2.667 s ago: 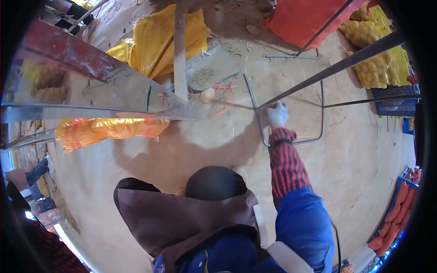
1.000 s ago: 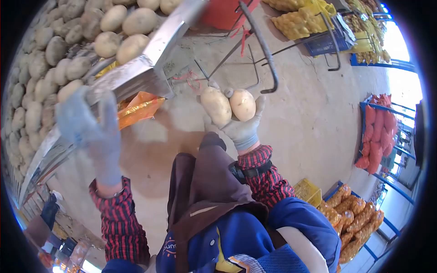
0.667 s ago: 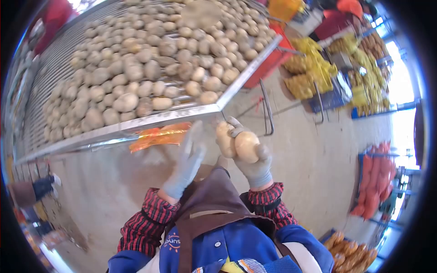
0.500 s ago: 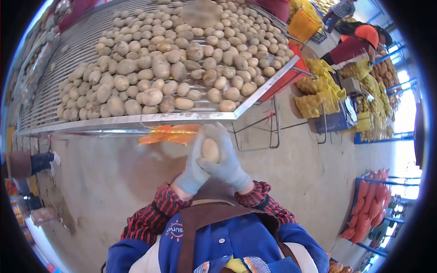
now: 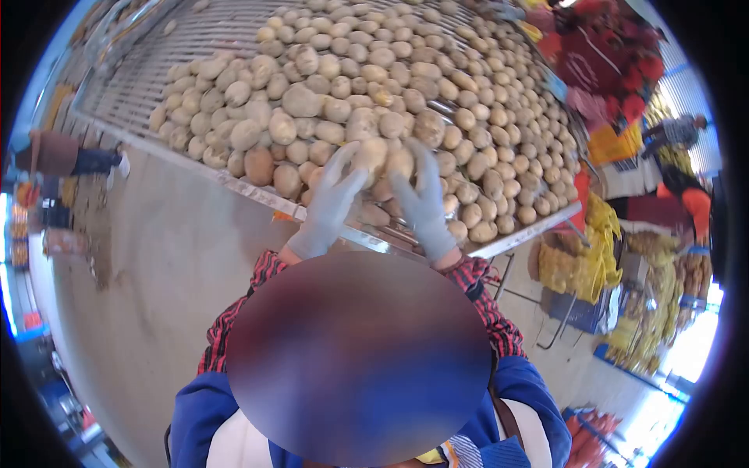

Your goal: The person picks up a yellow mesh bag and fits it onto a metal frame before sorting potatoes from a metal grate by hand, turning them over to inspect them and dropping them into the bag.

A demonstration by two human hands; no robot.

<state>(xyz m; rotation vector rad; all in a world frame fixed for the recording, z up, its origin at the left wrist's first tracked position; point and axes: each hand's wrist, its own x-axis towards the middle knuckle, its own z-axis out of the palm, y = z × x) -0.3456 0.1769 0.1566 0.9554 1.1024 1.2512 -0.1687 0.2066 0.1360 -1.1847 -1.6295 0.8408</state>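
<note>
Pale tan potatoes [image 5: 373, 156] — two, rounded — sit clasped in the fingers [image 5: 427, 168] of both hands [image 5: 331, 209].

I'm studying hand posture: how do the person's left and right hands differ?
The left hand slants up toward the picture's right; the right hand slants up toward the picture's left. The left hand is at one potato; the right hand is at the potato beside it. Both wear pale gloves, fingers spread.

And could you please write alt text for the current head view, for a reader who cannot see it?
A gloved left hand and right hand each have a potato at their fingers, over a slatted metal table spread with many more. Filled yellow mesh bags sit at right; a blurred oval covers the lower middle.
</note>
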